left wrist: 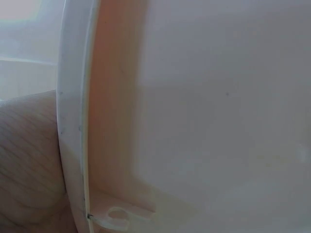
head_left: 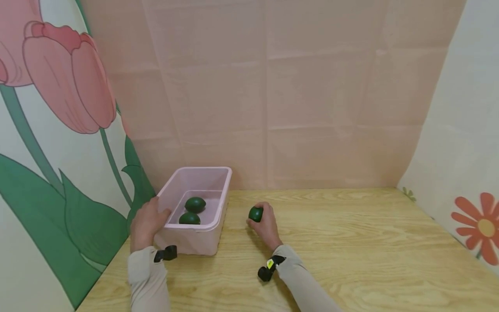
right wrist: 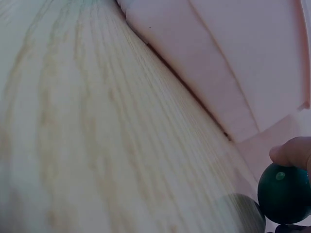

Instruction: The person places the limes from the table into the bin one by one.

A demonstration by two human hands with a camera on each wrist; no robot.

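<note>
A pale pink plastic bin stands on the left part of the wooden table. Two dark green avocados lie inside it towards the near end. My left hand grips the bin's left rim near the front corner, thumb over the edge; the rim fills much of the left wrist view. To the right of the bin, my right hand holds another avocado between thumb and fingers. The right wrist view shows this avocado's light stem spot, with the thumb on top.
The wooden table stretches to the right and in front. A pinkish cloth backdrop hangs at its far edge. Flower-printed panels border the left and right sides.
</note>
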